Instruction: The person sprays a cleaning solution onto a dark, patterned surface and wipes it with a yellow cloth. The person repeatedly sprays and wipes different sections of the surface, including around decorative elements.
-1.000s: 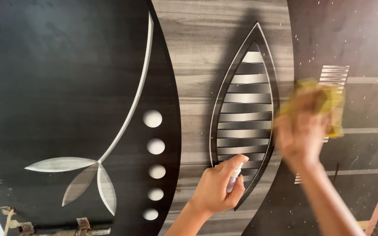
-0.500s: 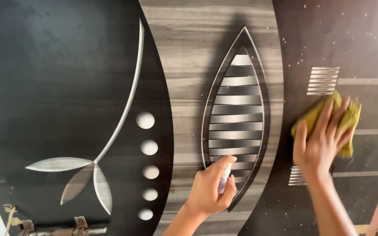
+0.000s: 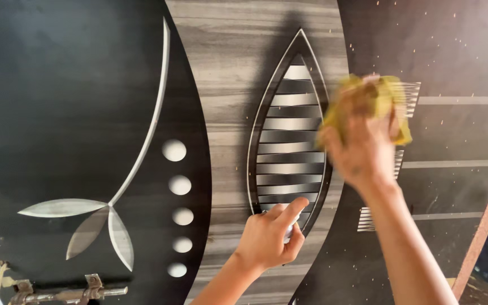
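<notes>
Right hand: the right hand (image 3: 362, 144), blurred, presses a crumpled yellow cleaning cloth (image 3: 388, 99) flat against the dark decorative wooden door panel (image 3: 74, 101), fingers spread over the cloth and grasping it.
Cloth position: at the right edge of the leaf-shaped slatted metal inlay (image 3: 286, 147), partly over it.
Left hand: the left hand (image 3: 266, 237) has its fingers clenched around a small clear spray bottle (image 3: 289, 232), index finger on top.
Bottle position: low, in front of the inlay's bottom tip.
Lower left: a rusty metal door bolt (image 3: 69, 292).
</notes>
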